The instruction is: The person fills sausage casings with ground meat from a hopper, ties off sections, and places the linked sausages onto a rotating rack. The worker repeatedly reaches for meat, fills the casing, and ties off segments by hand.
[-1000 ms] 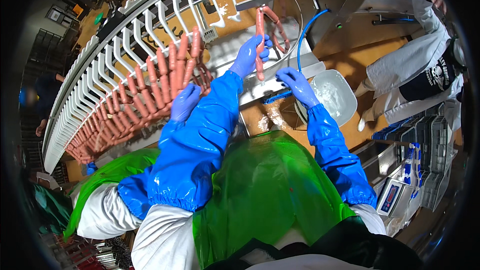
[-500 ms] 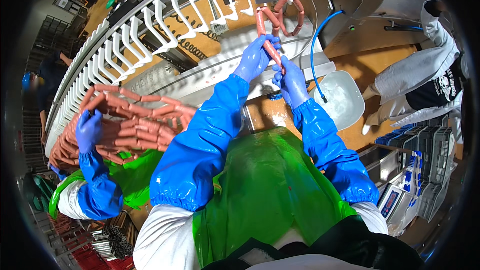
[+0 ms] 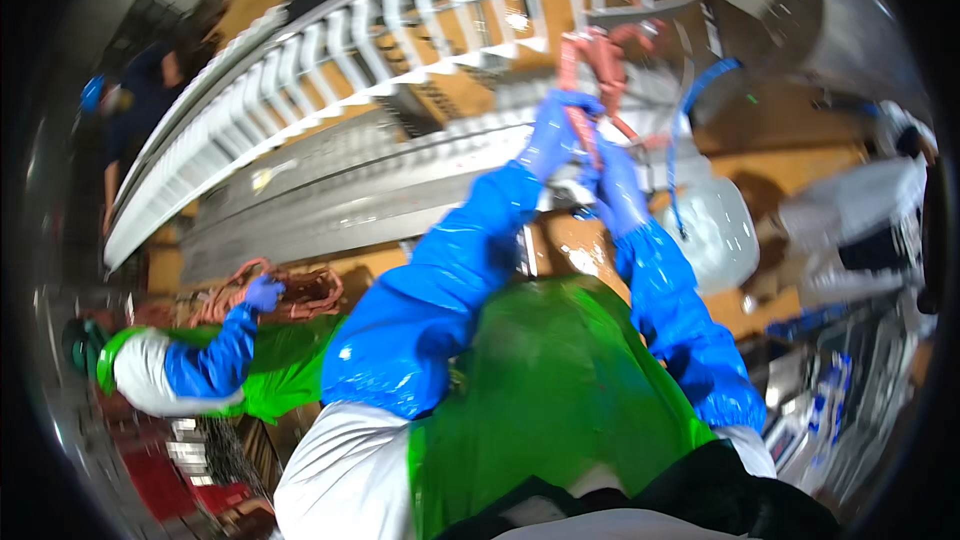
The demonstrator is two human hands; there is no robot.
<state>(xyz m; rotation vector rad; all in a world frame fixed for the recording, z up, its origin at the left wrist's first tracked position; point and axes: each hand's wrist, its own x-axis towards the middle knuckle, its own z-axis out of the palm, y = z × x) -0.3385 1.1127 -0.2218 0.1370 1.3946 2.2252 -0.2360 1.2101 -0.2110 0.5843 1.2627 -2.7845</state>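
Observation:
Blurred by motion, a string of pink linked sausages (image 3: 605,65) hangs below the curved metal guide at the upper middle. My left hand (image 3: 556,130), in a blue glove, is wrapped round one sausage of this string. Just right of it and slightly lower, my right hand (image 3: 620,190), also gloved in blue, is closed at the lower end of the same sausage; its fingertips are partly hidden. Other links of the string dangle beside my hands, over the grey metal ledge.
White hooks (image 3: 440,25) line a curved rail above a long metal ledge (image 3: 330,205). On the right stand a blue hose (image 3: 690,105) and a whitish tub (image 3: 735,235). A co-worker's gloved hand (image 3: 265,292) holds more sausages (image 3: 315,292) at the left. Another person stands far right.
The view has shifted, and the hooks appear further right. The co-worker's sausage bundle has come away from the hooks, lower down. My hands still hold the string, now closer together.

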